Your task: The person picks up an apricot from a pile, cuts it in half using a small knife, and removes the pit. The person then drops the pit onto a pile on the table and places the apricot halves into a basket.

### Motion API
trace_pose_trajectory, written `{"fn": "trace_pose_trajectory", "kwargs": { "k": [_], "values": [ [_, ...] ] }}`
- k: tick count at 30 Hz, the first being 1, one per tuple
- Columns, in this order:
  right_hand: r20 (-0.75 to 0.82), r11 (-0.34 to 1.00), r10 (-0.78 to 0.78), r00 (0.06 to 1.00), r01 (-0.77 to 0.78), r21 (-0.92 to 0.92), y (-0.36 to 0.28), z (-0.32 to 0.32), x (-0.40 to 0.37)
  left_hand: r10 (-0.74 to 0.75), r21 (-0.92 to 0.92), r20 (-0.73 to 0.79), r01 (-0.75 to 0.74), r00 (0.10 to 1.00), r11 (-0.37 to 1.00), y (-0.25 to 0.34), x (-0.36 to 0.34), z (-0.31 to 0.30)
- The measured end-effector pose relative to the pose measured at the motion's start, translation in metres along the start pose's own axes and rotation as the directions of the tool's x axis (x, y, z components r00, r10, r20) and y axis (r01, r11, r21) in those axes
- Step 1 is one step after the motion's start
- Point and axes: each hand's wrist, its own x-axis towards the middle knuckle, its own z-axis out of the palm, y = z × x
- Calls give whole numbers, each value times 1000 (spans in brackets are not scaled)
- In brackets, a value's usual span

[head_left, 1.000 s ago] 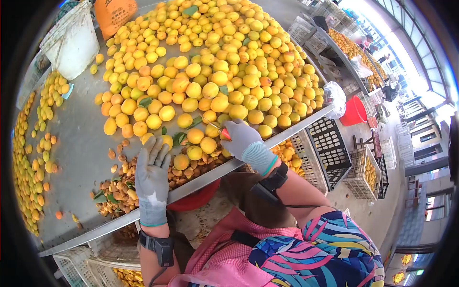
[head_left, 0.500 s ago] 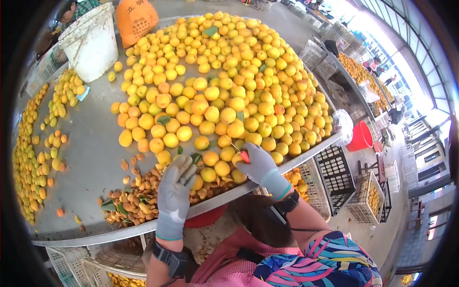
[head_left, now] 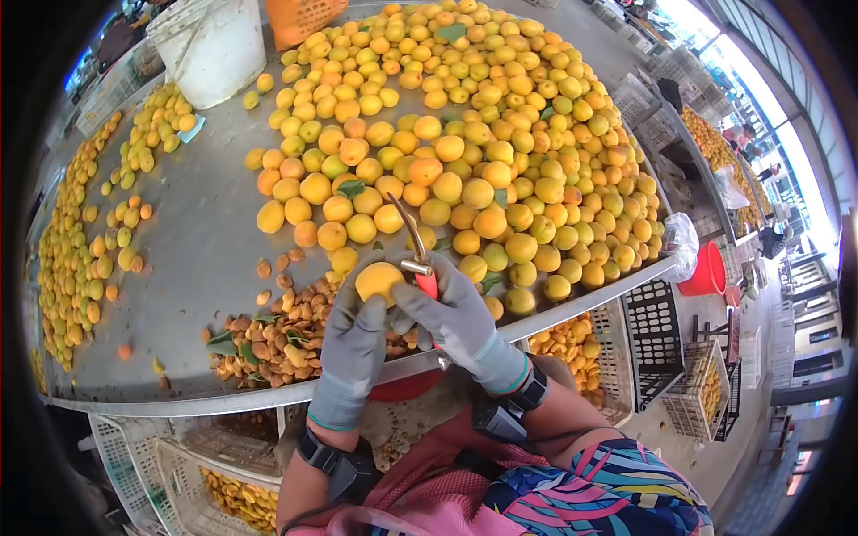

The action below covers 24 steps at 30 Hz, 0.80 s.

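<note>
In my gloved left hand (head_left: pixel 351 335) a yellow apricot (head_left: pixel 379 282) is held up between thumb and fingers. My gloved right hand (head_left: pixel 458 320) grips a small knife (head_left: pixel 426 283) with a red handle and a thin curved blade that points up and away from me. Both hands meet over the front edge of the metal table (head_left: pixel 192 259), the right fingertips close beside the apricot. A large heap of apricots (head_left: pixel 536 161) spreads beyond them. Left of my hands lies a pile of brown apricot pits (head_left: pixel 281 344) with a few leaves.
A white bucket (head_left: pixel 214 54) and an orange bag (head_left: pixel 299 18) stand at the far left. More apricots (head_left: pixel 76 259) line the table's left side. Crates (head_left: pixel 617 357) of fruit sit below the front edge. A red bucket (head_left: pixel 704 271) is on the right.
My left hand has picked up an apricot and moved right. My right hand has come left toward it, the knife now turned upward. The view has shifted, so the table appears higher and farther right.
</note>
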Motion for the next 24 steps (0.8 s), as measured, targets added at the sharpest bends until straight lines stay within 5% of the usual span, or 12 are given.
{"fn": "trace_pose_trajectory", "kwargs": {
  "k": [3, 5, 8, 11, 14, 16, 19, 24],
  "values": [
    [66, 996, 14, 998, -20, 90, 1, -4, -6, -75, -46, -72, 72, 995, 996, 0, 0, -6],
    [-15, 986, -22, 1000, 24, 163, 3, -4, -10, -232, -560, -106, 135, 967, 818, 5, -1, -5],
    [69, 994, -55, 996, 48, 95, 2, -5, -16, -220, -646, -40, 142, 975, 750, 10, 0, -7],
    [98, 1000, -20, 995, 21, -18, -1, -1, -23, -223, -635, -86, 119, 971, 763, 13, 0, 1],
    [130, 957, -140, 982, 168, -237, 8, -1, -24, -205, -546, -117, 109, 972, 831, 4, 0, -2],
    [159, 938, 5, 987, 51, -344, 4, 1, -26, -191, -531, -53, 134, 980, 836, 2, -1, -7],
    [177, 893, -158, 972, 217, -395, 14, 7, -23, -163, -493, -7, 138, 987, 859, 3, -2, -7],
    [195, 898, -89, 977, 164, -409, 14, 7, -22, -152, -425, -82, 104, 985, 899, 2, -3, 0]
  ]
}}
